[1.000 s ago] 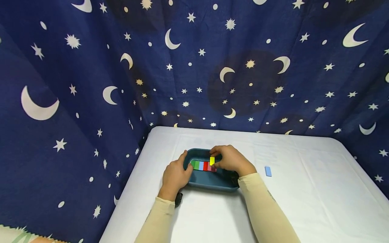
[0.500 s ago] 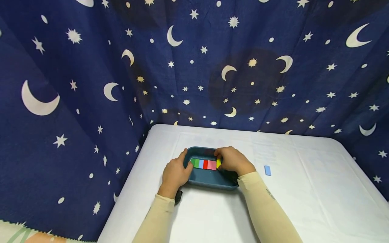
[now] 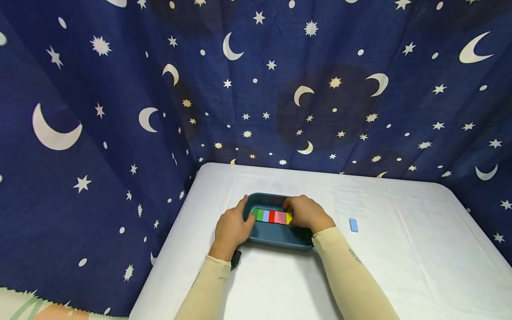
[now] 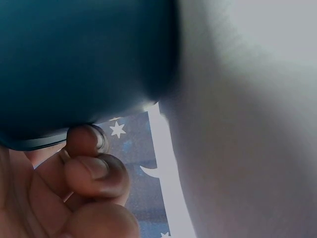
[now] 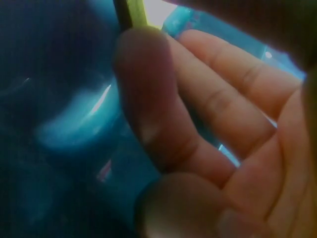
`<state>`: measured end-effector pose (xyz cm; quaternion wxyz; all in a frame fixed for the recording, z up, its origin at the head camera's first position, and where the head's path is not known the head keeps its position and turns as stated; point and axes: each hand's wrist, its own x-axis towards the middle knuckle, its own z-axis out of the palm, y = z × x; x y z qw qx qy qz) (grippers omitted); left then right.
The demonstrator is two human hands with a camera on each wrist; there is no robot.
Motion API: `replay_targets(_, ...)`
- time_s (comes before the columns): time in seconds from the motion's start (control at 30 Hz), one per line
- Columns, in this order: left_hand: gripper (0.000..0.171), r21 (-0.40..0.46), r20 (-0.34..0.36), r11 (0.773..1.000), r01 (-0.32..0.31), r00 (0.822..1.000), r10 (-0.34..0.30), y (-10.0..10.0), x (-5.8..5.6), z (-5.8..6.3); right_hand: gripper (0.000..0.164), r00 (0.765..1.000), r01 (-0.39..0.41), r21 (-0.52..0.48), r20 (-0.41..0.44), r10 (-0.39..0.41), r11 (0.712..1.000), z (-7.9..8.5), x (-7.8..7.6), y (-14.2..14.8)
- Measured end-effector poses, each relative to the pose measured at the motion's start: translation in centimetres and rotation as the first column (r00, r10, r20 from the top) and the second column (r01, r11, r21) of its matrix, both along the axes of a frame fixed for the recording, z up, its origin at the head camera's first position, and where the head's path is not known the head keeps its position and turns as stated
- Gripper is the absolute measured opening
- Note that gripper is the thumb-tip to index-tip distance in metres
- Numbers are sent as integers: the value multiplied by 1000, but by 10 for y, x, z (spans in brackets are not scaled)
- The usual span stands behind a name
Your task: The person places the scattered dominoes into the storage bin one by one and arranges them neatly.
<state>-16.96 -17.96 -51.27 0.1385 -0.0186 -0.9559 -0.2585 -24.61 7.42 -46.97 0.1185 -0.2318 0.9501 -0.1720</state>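
A dark teal tray (image 3: pixel 276 235) holds a straight row of small flat domino-like blocks: green (image 3: pixel 260 215), light blue (image 3: pixel 266 216), red (image 3: pixel 271 216) and pink (image 3: pixel 280 218). The yellow block (image 3: pixel 289 218) stands at the right end of that row, against the pink. My right hand (image 3: pixel 310 215) pinches it from the right; in the right wrist view a fingertip meets the yellow block's edge (image 5: pixel 132 14). At the tray's left end my left hand (image 3: pixel 234 227) grips the wall, thumb inside by the green block. Its other fingers (image 4: pixel 96 176) curl outside, under the rim.
One light blue block (image 3: pixel 354 225) lies on the white-covered table (image 3: pixel 400 249), right of the tray. A small black object (image 3: pixel 236 259) shows beside the left wrist. Behind the table hangs a dark blue curtain (image 3: pixel 256 98) with moons and stars.
My right hand has lowered the yellow block from above the row to its right end, beside the pink. The left hand stays at the tray's left end.
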Motion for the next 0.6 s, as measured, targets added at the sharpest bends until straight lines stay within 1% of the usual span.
replay_targets(0.17,64,0,-9,1000,1,1000,-1,0,-1,2,54,1000,-3,-2,-17,3,1000,0,0,1)
replay_targets(0.43,64,2,-7,1000,10,1000,-10,0,-2,-2,54,1000,-3,-7,-14,3,1000,0,1,0)
replay_targets(0.6,64,-1,-6,1000,4,1000,-4,0,-1,-2,53,1000,-2,-8,-17,2,1000,-3,0,0)
